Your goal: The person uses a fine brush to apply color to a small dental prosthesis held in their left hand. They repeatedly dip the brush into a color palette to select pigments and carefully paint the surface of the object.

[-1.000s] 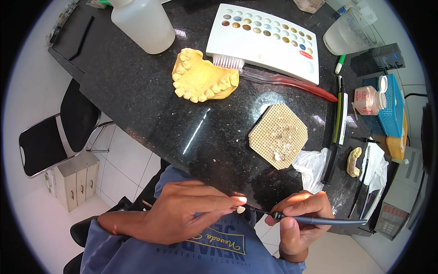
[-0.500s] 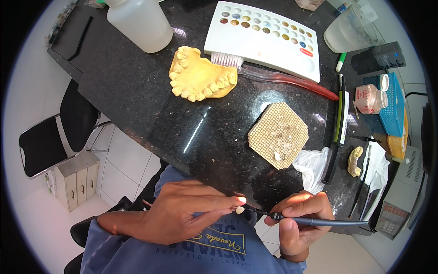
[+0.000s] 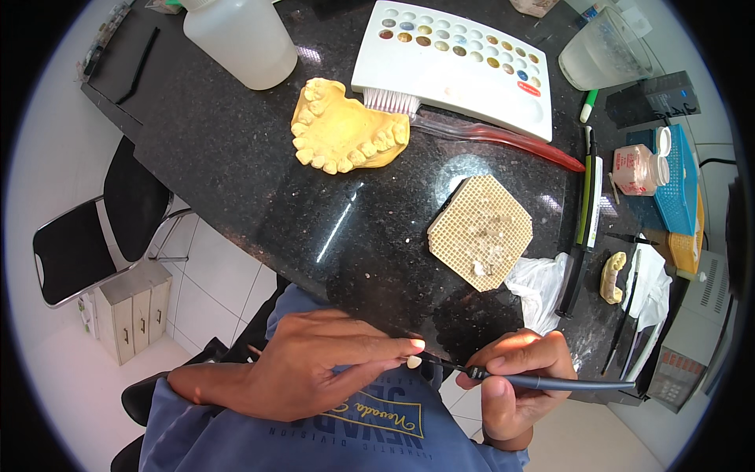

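Note:
Close to my body, below the table's near edge, my left hand (image 3: pixel 318 366) is closed, its fingers stretched together to the right. At their tips sits a small cream-white dental crown (image 3: pixel 414 362); whether the fingers or a thin holder grips it is hard to see. A short brown stick end (image 3: pixel 253 350) shows behind that hand. My right hand (image 3: pixel 523 377) pinches a thin brush (image 3: pixel 550 383) with a dark grey handle, its dark tip pointing left to the crown. Beyond the hands, a beige honeycomb tray (image 3: pixel 481 228) with white crumbs lies on the black table (image 3: pixel 259 189).
A yellow dental cast (image 3: pixel 346 134) touches a red-handled toothbrush (image 3: pixel 503 139) beside a white paint palette (image 3: pixel 448 67). At the back stand a plastic bottle (image 3: pixel 244 47) and a glass cup (image 3: pixel 602 55). Crumpled white plastic (image 3: pixel 539 291) and a small cast (image 3: pixel 612 278) lie right.

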`<state>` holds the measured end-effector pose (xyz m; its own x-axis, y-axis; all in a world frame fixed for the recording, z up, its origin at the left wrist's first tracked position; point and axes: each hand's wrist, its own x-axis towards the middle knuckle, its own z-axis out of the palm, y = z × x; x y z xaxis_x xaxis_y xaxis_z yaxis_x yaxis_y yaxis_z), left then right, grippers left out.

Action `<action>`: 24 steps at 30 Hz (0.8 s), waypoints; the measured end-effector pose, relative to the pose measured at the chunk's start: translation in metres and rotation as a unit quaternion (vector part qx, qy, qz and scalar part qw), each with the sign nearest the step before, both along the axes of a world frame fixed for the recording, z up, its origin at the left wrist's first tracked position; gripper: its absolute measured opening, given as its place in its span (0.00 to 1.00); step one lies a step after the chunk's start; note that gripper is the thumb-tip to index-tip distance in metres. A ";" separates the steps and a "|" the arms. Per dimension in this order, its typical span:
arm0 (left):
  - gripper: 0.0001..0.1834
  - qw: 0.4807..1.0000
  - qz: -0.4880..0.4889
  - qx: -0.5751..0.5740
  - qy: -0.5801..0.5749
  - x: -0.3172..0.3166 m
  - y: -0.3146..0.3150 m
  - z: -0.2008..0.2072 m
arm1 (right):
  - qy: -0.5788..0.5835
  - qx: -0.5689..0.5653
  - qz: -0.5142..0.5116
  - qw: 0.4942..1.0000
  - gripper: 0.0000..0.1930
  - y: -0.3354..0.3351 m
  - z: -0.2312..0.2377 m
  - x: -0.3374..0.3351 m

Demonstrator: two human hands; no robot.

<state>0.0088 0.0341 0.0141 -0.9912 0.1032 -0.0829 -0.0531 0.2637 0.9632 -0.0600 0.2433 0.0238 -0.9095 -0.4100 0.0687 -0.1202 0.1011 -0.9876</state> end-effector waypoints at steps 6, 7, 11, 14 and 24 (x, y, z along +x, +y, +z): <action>0.15 1.000 -0.002 -0.001 -0.005 -0.001 0.000 0.001 | -0.008 -0.057 -0.010 0.998 0.09 -0.001 -0.001 -0.002; 0.15 1.000 -0.003 -0.002 -0.005 -0.001 0.000 0.001 | -0.007 -0.057 -0.008 0.998 0.09 0.000 -0.001 -0.002; 0.14 1.000 0.001 -0.004 0.001 -0.001 0.000 0.000 | -0.003 -0.057 -0.008 0.998 0.10 -0.002 0.000 -0.002; 0.14 1.000 0.007 -0.001 -0.001 -0.001 0.001 0.001 | 0.001 -0.055 -0.003 0.998 0.10 -0.002 0.000 -0.003; 0.14 1.000 0.003 -0.001 0.000 -0.001 0.000 0.001 | -0.002 -0.062 -0.014 0.998 0.10 -0.003 -0.001 -0.001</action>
<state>0.0079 0.0340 0.0151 -0.9917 0.0981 -0.0836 -0.0550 0.2647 0.9628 -0.0612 0.2398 0.0226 -0.9212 -0.3722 0.1130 -0.1146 -0.0180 -0.9933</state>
